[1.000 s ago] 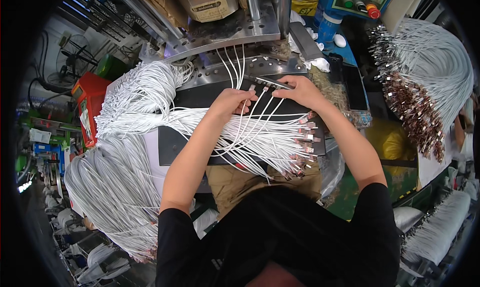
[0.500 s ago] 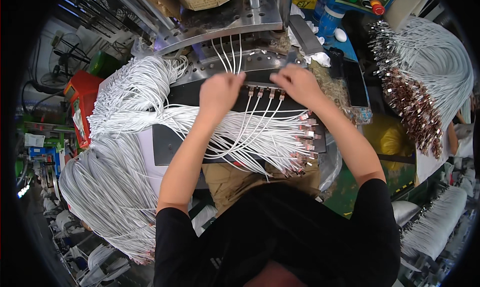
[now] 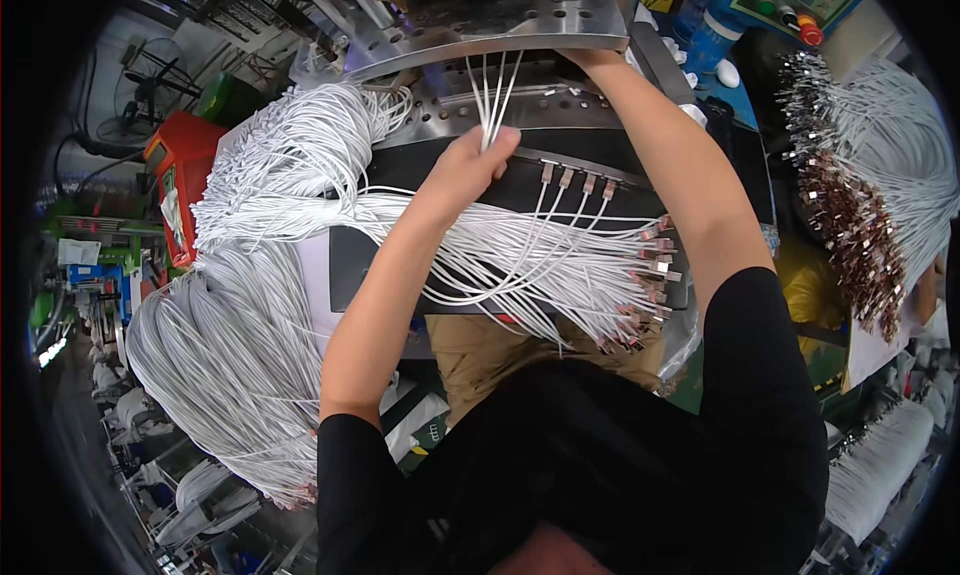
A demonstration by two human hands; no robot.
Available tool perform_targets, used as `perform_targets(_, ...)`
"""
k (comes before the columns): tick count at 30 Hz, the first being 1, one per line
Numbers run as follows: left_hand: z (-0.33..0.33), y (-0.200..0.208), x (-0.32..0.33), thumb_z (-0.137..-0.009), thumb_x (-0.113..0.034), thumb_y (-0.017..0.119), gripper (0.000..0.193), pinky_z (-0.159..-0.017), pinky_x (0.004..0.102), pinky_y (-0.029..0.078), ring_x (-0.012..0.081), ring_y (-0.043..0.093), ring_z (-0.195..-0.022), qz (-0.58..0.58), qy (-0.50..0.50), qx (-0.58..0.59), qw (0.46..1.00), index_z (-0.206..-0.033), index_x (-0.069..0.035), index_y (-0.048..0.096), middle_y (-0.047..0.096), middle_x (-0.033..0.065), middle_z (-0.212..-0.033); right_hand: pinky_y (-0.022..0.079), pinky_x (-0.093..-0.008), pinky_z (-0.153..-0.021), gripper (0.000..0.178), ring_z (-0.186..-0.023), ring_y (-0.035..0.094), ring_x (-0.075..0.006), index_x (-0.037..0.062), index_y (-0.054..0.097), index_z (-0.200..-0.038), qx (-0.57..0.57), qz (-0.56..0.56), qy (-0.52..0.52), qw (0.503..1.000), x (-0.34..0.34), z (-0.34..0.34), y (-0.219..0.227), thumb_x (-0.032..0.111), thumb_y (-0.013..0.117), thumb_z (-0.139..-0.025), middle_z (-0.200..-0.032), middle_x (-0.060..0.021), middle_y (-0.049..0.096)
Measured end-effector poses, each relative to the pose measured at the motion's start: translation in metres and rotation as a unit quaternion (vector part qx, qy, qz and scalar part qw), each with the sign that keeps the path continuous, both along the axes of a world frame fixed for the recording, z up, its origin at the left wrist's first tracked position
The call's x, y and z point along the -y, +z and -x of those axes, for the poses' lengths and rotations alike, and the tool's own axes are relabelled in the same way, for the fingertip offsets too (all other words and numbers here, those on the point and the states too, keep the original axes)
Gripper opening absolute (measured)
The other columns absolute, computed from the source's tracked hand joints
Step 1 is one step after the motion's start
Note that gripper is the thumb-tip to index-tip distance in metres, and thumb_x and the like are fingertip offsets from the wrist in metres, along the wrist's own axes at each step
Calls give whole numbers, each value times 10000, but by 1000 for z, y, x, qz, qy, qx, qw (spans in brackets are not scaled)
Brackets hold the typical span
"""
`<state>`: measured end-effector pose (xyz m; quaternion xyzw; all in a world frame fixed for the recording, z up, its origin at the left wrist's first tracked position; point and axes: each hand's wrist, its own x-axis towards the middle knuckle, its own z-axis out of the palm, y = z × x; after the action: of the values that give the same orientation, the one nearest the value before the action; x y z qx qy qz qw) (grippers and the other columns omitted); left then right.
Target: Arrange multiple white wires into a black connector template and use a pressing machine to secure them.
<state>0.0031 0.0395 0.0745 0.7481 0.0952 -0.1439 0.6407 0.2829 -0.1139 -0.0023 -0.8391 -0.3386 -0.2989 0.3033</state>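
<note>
My left hand (image 3: pixel 468 173) is closed around several white cables (image 3: pixel 494 87), which run up from it under the perforated metal plate (image 3: pixel 480 41) of a machine. My right hand (image 3: pixel 594 59) reaches beneath the plate's right side, its fingers hidden there. Just right of my left hand lies a narrow metal bar (image 3: pixel 578 164). Along it sit several coppery connectors (image 3: pixel 566 179), with white cables trailing from them. Below, across the black work surface (image 3: pixel 350 275), spreads a bundle of white cables (image 3: pixel 540 255), its connector ends (image 3: pixel 650 275) toward the right.
A heap of coiled white cables (image 3: pixel 300 145) lies at the left, with a larger bundle (image 3: pixel 220 365) hanging below it. Beside the heap stands a red box (image 3: pixel 175 195). More cables (image 3: pixel 905 125) pile up at the right. A control panel with a red button (image 3: pixel 811 36) is upper right.
My right hand has moved from beside the bar up and forward under the metal plate. My left hand now grips the cables running into the machine. The whole view has shifted slightly.
</note>
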Motion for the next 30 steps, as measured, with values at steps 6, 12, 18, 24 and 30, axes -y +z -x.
perform_targets(6, 32, 95, -97, -1028, -238, 496, 270, -607, 241, 390, 81, 483, -660, -97, 179, 372, 906, -1005, -30, 666, 542, -2, -705, 505, -411, -892, 323, -1030, 639, -298, 21, 637, -1164, -37, -24, -1, 999, 41, 0, -4, 257, 600, -946, -1102, -158, 680)
perform_targets(12, 74, 68, -229, -1044, -412, 505, 528, -581, 310, 417, 125, 519, -590, -559, 321, -27, 764, -728, -9, 638, 562, 44, -614, 485, -453, -936, 419, -1110, 599, -368, 41, 658, -1185, -154, -87, 39, 983, 27, 123, 33, 350, 673, -902, -1198, -199, 646)
perform_targets(18, 81, -19, -8, -858, -137, 716, 133, -814, 403, 539, 305, 653, -891, -384, -123, 494, 770, -983, -95, 698, 668, 87, -928, 482, -434, -851, 415, -927, 604, -327, 69, 673, -1220, -25, 98, -28, 995, 105, 178, 20, 328, 706, -898, -977, -134, 630)
perform_targets(24, 84, -27, 63, -851, -170, 734, 152, -781, 359, 533, 260, 632, -913, -366, -130, 501, 773, -949, -70, 672, 660, 78, -958, 469, -388, -824, 296, -900, 584, -324, 32, 668, -1158, -234, 155, 41, 959, 146, 247, 46, 225, 663, -934, -919, -126, 568)
perform_targets(30, 75, -33, 60, -846, -182, 735, 136, -698, 353, 523, 236, 607, -803, -393, -136, 455, 788, -882, -72, 664, 611, 51, -832, 466, -373, -829, 272, -907, 595, -335, 12, 654, -1157, -290, 72, 86, 950, 123, 214, 32, 203, 622, -967, -944, -151, 575)
